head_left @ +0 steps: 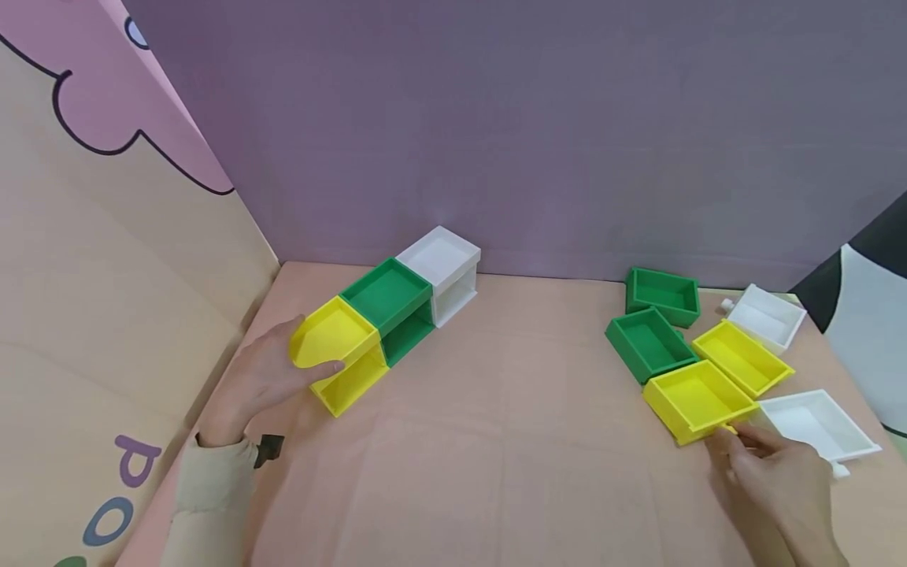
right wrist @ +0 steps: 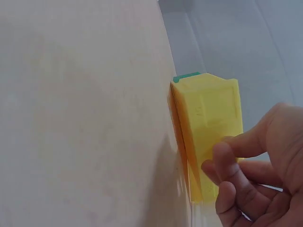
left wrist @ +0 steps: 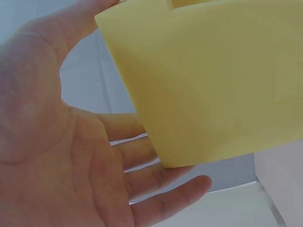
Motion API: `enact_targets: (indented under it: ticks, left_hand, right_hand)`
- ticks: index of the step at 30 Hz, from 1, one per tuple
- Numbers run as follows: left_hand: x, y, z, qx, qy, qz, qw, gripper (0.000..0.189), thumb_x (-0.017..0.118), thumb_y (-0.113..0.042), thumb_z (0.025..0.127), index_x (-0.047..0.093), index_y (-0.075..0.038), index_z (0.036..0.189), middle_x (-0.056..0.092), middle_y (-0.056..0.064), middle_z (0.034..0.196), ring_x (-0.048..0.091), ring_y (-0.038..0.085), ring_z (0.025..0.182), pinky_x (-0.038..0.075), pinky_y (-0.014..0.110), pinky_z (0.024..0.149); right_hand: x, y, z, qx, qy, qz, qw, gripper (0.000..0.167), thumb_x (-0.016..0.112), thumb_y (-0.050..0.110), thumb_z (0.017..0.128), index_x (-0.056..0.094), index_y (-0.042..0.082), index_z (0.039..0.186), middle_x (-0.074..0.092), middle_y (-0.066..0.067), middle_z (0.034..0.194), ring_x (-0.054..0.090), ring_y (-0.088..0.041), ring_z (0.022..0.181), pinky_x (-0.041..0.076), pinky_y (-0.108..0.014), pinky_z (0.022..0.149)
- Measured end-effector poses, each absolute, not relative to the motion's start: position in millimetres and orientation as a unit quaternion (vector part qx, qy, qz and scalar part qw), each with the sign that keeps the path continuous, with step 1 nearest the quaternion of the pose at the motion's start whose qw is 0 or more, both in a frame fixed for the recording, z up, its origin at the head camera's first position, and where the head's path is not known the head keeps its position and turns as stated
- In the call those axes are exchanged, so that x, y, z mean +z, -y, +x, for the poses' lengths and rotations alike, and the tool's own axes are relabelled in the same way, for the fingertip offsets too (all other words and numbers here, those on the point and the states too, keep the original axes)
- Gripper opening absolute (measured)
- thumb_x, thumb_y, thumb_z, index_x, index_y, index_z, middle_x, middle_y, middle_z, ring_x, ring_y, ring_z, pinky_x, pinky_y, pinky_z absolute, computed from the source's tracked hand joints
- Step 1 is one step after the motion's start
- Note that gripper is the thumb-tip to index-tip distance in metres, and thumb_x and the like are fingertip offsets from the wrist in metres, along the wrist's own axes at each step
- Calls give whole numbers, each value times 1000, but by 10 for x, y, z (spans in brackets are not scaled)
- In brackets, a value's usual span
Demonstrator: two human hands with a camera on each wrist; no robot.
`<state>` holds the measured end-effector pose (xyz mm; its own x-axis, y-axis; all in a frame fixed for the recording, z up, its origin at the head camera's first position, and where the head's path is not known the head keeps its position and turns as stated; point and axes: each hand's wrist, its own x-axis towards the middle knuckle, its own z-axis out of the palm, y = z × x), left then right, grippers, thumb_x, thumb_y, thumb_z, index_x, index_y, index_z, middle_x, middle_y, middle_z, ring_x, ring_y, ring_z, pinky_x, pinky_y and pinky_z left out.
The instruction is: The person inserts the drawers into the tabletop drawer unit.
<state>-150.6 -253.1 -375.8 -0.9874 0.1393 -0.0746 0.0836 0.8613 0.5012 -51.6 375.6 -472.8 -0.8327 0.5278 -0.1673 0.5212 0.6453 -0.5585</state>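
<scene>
Yellow shell (head_left: 335,331) sits at the near end of a row, tight against a green shell (head_left: 388,293), then a white shell (head_left: 439,258), all smooth, plastic-looking, open-fronted boxes. The left hand (head_left: 265,376) clasps its outer end, thumb in front, fingers spread behind, I'd guess to steady it. The right hand (head_left: 785,471) has a shallow, thin-walled yellow drawer (head_left: 697,395), pinching only its tiny knob (head_left: 727,429), probably the handiest bit. Can't tell from here if it's lifted.
</scene>
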Motion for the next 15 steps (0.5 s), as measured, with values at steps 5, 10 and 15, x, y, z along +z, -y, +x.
enact_targets:
  ticks: [5, 10, 15]
  left_hand:
    - [-3755, 2534, -1505, 267, -960, 61, 55, 79, 78, -62, 89, 54, -10, 143, 66, 8, 119, 60, 28, 105, 53, 45, 87]
    - [-3761, 2542, -1507, 267, -960, 64, 55, 78, 78, -61, 89, 53, -11, 143, 67, 7, 120, 61, 28, 106, 54, 45, 87]
    - [-3762, 2537, -1509, 263, -961, 66, 56, 78, 77, -62, 90, 53, -11, 143, 67, 8, 120, 61, 28, 106, 55, 46, 88]
  right_hand:
    - [-4674, -3718, -466, 302, 914, -268, 46, 48, 64, 22, 101, 64, -10, 138, 78, -26, 103, 60, -17, 78, 43, -7, 56]
    - [-4617, -3686, -425, 295, 921, -240, 85, 44, 68, 19, 102, 67, -10, 134, 77, -30, 110, 52, 2, 71, 38, 0, 61]
    - [-4563, -3624, -412, 310, 917, -231, 99, 45, 68, 23, 103, 67, -11, 133, 79, -26, 104, 48, 19, 61, 44, -3, 58]
